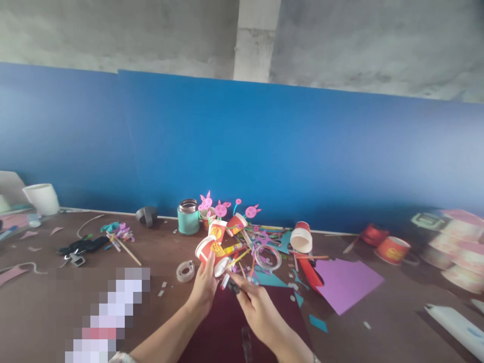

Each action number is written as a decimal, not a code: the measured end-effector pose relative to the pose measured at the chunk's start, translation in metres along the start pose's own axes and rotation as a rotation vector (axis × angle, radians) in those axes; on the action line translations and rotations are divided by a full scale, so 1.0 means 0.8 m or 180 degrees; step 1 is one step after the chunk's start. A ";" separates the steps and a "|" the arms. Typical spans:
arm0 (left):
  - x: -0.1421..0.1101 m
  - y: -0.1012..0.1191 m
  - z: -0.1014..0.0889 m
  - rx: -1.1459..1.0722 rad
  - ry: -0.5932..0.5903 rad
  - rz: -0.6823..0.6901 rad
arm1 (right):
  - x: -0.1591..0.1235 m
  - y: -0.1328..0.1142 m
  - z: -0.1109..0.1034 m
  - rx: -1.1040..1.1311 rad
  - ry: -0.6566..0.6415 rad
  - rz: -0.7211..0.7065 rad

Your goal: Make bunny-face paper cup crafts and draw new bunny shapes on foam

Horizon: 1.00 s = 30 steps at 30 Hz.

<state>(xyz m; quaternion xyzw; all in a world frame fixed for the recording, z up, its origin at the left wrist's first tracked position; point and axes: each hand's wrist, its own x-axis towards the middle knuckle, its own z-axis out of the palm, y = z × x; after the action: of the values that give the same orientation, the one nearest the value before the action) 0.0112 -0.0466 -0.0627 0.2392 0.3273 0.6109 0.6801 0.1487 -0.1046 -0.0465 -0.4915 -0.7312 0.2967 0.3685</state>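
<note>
Single head-worn view. Camera sits across the brown table (378,327) from the blue partition (234,136), facing it, tilted slightly down. Wide framing: left hand (204,287) and right hand (259,305) nearer than the partition, concrete wall (151,35) above it.

Left hand (204,285) grips, thumb (210,264) up; right hand (255,300) just beside that thumb, index (239,280) stretched toward it, other fingers (245,301) curled below. Forearms (166,328) slant behind.

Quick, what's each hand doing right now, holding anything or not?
Left hand: closed, holding a red paper cup.
Right hand: curled near the cup's base; whether it grips anything can't be told.
</note>
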 end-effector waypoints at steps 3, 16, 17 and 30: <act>-0.001 -0.001 0.000 -0.0003 -0.0106 0.0227 | 0.003 0.001 -0.005 0.1689 -0.0344 0.1101; 0.004 -0.005 -0.007 0.0088 -0.0087 0.0320 | -0.004 -0.009 -0.010 -0.1237 0.0097 -0.0320; 0.005 -0.005 -0.007 0.0083 -0.0089 0.0316 | -0.003 -0.007 -0.010 -0.0807 0.0051 -0.0167; -0.007 -0.003 0.002 0.0175 -0.0169 0.0208 | -0.001 -0.003 -0.008 0.0286 -0.0146 0.0352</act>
<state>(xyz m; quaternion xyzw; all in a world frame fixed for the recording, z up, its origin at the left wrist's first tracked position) 0.0138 -0.0527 -0.0629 0.2845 0.3178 0.6169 0.6614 0.1530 -0.1059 -0.0412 -0.5072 -0.6971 0.3603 0.3564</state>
